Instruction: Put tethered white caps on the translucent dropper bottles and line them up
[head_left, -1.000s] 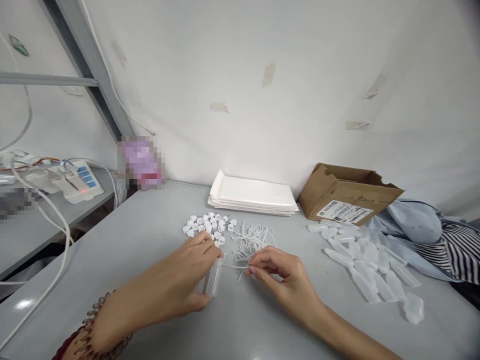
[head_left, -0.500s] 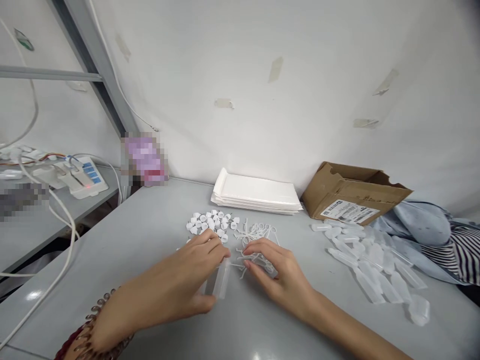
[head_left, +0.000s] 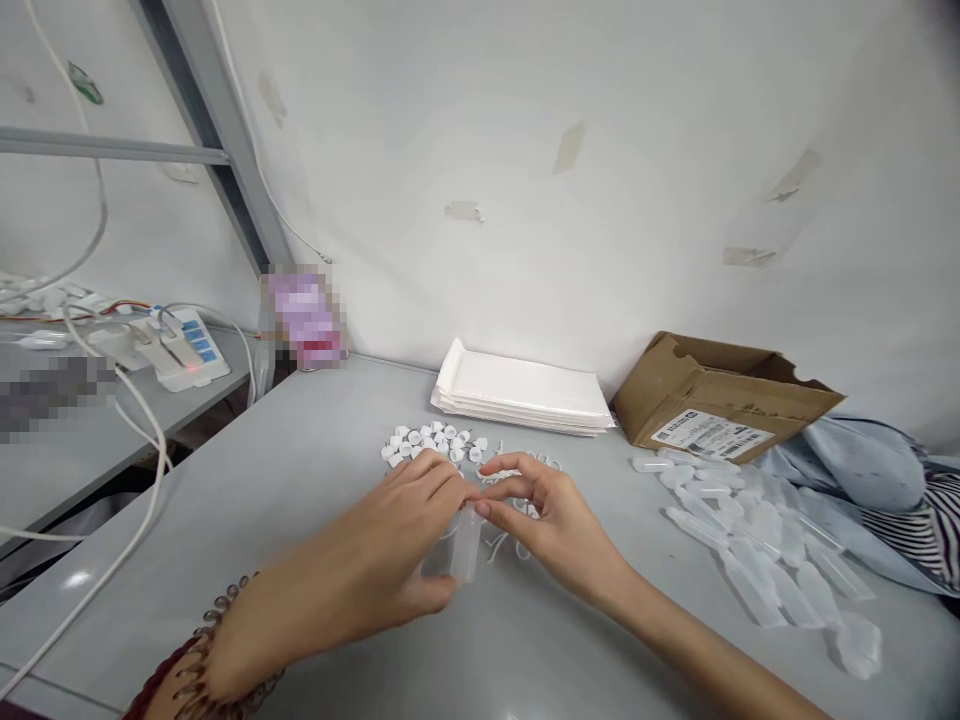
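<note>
My left hand [head_left: 397, 535] is closed round a translucent plastic tube [head_left: 466, 548], which stands nearly upright just above or on the table; I cannot tell which. At the tube's upper end my right hand [head_left: 559, 515] brings thumb and fingers together in a pinch, almost touching the left fingertips. What it pinches, if anything, is too small and hidden to make out. Thin white stringy pieces with ring ends [head_left: 495, 546] lie under and behind the right hand. Beyond the left hand is a cluster of small white caps [head_left: 435, 438], partly covered by the fingers.
Several translucent plastic tubes [head_left: 757, 530] lie heaped at the right. Behind them stands an open cardboard box [head_left: 720, 395] beside bluish cloth [head_left: 862, 465]. White padded envelopes [head_left: 525, 385] are stacked against the wall. A power strip [head_left: 184, 350] and cables occupy a side shelf at left.
My right hand has moved left and its fingers have closed from apart to a pinch at the tube's top. The left hand keeps hold of the tube. The view has shifted slightly.
</note>
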